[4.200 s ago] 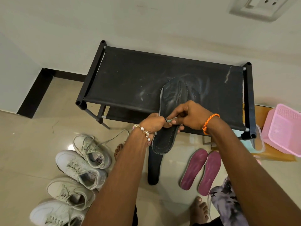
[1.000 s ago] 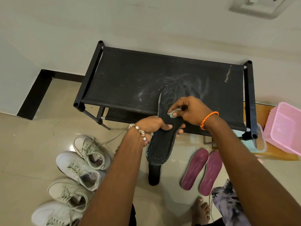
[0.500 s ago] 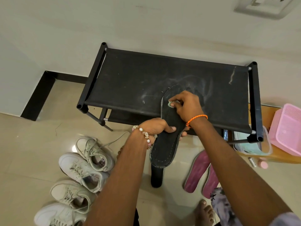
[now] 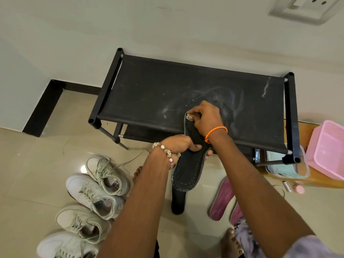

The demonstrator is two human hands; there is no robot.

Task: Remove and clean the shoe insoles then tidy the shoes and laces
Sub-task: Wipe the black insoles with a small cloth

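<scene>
Left hand (image 4: pixel 178 145) grips the black insole (image 4: pixel 188 170) mid-length, fingers wrapped around it, propping its far end on the black rack (image 4: pixel 149 94) for support. Right hand (image 4: pixel 206 118) pinches a small pale wipe (image 4: pixel 189 117) onto its far left edge, likely scrubbing; shoes (image 4: pixel 96 194) wait near left.

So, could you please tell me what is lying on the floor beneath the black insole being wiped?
Another black insole lies on the floor tiles below the held black insole; only its lower end shows, the rest is covered.
</scene>
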